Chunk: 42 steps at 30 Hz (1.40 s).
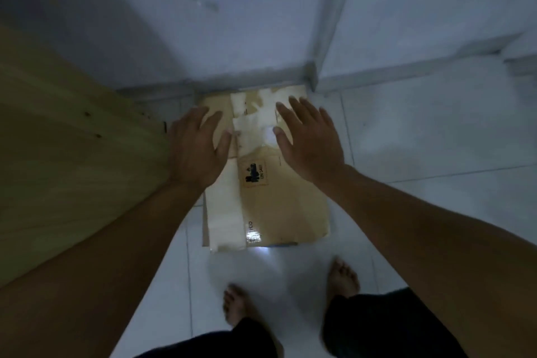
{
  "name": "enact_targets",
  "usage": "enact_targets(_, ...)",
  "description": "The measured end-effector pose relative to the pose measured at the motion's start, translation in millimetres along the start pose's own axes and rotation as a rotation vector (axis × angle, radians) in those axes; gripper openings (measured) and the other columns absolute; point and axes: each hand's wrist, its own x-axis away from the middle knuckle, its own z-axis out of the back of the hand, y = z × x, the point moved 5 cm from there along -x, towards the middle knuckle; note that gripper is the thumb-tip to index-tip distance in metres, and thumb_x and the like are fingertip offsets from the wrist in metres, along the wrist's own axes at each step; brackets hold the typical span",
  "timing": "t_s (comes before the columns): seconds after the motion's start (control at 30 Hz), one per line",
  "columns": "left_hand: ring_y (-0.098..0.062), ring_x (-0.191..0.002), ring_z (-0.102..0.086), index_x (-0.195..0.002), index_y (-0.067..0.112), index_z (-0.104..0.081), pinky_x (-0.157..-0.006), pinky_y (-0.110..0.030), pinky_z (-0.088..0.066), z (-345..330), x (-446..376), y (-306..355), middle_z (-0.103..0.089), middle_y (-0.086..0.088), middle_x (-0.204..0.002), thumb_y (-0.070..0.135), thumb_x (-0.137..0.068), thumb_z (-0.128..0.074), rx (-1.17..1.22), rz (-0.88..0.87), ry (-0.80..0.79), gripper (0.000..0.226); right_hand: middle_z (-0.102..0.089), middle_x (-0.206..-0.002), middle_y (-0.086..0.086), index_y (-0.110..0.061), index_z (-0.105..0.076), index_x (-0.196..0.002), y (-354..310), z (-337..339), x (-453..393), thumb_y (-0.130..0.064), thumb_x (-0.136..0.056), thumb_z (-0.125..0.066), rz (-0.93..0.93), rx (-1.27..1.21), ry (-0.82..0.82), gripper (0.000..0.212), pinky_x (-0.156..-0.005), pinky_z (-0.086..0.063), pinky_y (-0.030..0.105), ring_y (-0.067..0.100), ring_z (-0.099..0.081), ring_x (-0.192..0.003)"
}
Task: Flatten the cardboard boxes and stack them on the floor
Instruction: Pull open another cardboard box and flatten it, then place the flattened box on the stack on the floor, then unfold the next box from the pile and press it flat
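Cardboard box, flattened, lies on the white tiled floor against the wall at twelve o'clock. Left hand and right hand hover over its far end, fingers spread wide, each grip holding nothing; contact unclear.

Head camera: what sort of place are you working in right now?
Probably a room in a home, at a wall corner: glossy white floor tiles, plain white walls, and a pale wooden furniture panel on the left. The flattened cardboard box lies on the tiles by the person's bare feet.
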Motion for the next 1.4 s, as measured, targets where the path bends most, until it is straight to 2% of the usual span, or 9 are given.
enact_targets(0.23,-0.037,-0.131,-0.046,-0.133,0.012,-0.059,-0.108,-0.053,-0.035,271,-17,73,-0.052,-0.017,-0.14,0.041,-0.096,-0.045,-0.06,0.035,0.154,0.048,-0.051,-0.147,0.016,-0.01,-0.051,-0.144,-110,247,-46,-0.031,-0.1,-0.048,0.131,-0.036,0.092,0.048,-0.112,-0.035,0.056,0.033,-0.042,-0.14)
enact_targets(0.37,-0.036,-0.135,-0.043,-0.134,0.013,-0.058,-0.108,-0.053,-0.036,411,-25,94,-0.05,-0.016,-0.143,0.042,-0.096,-0.045,-0.048,0.063,0.283,0.049,-0.055,-0.143,0.018,-0.008,-0.055,-0.14,-175,366,-68,-0.032,-0.099,-0.049,0.183,-0.064,0.207,0.048,-0.109,-0.039,0.055,0.034,-0.048,-0.135)
enact_targets(0.5,-0.033,-0.138,-0.039,-0.136,0.015,-0.056,-0.111,-0.052,-0.033,539,-25,97,-0.048,-0.014,-0.146,0.045,-0.095,-0.042,-0.062,0.097,0.415,0.052,-0.055,-0.143,0.017,-0.01,-0.056,-0.14,-247,457,-86,-0.032,-0.098,-0.05,0.241,-0.108,0.296,0.048,-0.108,-0.039,0.056,0.033,-0.047,-0.136)
enact_targets(0.63,-0.031,-0.143,-0.032,-0.142,0.018,-0.049,-0.116,-0.051,-0.026,646,12,70,-0.041,-0.012,-0.152,0.044,-0.098,-0.042,-0.168,0.115,0.51,0.051,-0.041,-0.155,0.014,-0.014,-0.046,-0.148,-339,515,-84,-0.035,-0.101,-0.045,0.314,-0.121,0.298,0.051,-0.117,-0.028,0.054,0.03,-0.034,-0.146)
enact_targets(0.77,-0.029,-0.147,-0.026,-0.145,0.018,-0.046,-0.118,-0.051,-0.021,722,66,27,-0.037,-0.011,-0.155,0.043,-0.1,-0.043,-0.216,0.157,0.593,0.051,-0.024,-0.164,0.011,-0.018,-0.032,-0.155,-427,537,-76,-0.039,-0.105,-0.038,0.362,-0.087,0.285,0.055,-0.121,-0.016,0.052,0.027,-0.018,-0.152)
enact_targets(0.9,-0.031,-0.146,-0.028,-0.144,0.019,-0.048,-0.116,-0.054,-0.023,782,139,-46,-0.039,-0.012,-0.153,0.046,-0.099,-0.041,-0.265,0.222,0.635,0.053,-0.014,-0.166,0.008,-0.023,-0.022,-0.158,-534,538,-53,-0.042,-0.105,-0.033,0.409,-0.102,0.256,0.058,-0.123,-0.009,0.05,0.024,-0.009,-0.154)
enact_targets(1.03,-0.031,-0.145,-0.029,-0.143,0.018,-0.048,-0.115,-0.054,-0.024,818,203,-121,-0.041,-0.013,-0.152,0.044,-0.099,-0.045,-0.304,0.282,0.646,0.051,-0.011,-0.167,0.007,-0.024,-0.02,-0.159,-626,521,-33,-0.044,-0.105,-0.031,0.442,-0.129,0.211,0.058,-0.123,-0.006,0.049,0.023,-0.005,-0.154)
enact_targets(1.23,-0.031,-0.144,-0.031,-0.141,0.017,-0.05,-0.114,-0.055,-0.025,842,254,-215,-0.044,-0.013,-0.15,0.042,-0.099,-0.049,-0.3,0.366,0.661,0.049,-0.009,-0.168,0.004,-0.026,-0.018,-0.159,-725,479,-24,-0.046,-0.105,-0.028,0.472,-0.115,0.134,0.058,-0.124,-0.003,0.047,0.02,-0.002,-0.154)
enact_targets(1.4,-0.031,-0.143,-0.032,-0.141,0.018,-0.051,-0.113,-0.055,-0.026,830,264,-294,-0.044,-0.013,-0.15,0.042,-0.098,-0.048,-0.256,0.399,0.622,0.049,-0.009,-0.167,0.004,-0.025,-0.02,-0.158,-787,430,-48,-0.044,-0.105,-0.029,0.46,-0.119,0.086,0.057,-0.123,-0.003,0.047,0.021,-0.002,-0.154)
